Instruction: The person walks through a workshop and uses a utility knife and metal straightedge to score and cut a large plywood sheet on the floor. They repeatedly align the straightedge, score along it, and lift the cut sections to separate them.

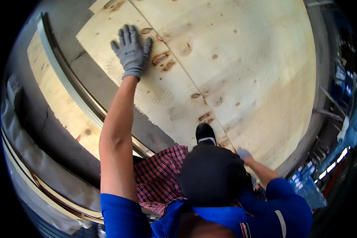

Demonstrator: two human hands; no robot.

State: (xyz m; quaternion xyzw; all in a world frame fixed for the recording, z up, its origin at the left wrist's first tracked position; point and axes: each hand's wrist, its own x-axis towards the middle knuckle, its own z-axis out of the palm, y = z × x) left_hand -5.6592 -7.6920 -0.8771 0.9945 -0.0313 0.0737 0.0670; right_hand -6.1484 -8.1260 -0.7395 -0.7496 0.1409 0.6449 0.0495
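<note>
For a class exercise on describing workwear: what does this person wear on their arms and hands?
Both hands wear grey knit work gloves: the left hand shows a snug cuff at the wrist and a small dark mark on the back; the right hand is mostly hidden, with only part of its glove showing. The forearms are bare. Short blue sleeves cover the upper arms, the right one bearing a white stripe.

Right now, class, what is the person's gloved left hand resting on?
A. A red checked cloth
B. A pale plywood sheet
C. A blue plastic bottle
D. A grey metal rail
B: the left hand, in a grey glove, lies flat with fingers spread on the pale plywood sheet, well clear of the red checked cloth lower down.
</note>
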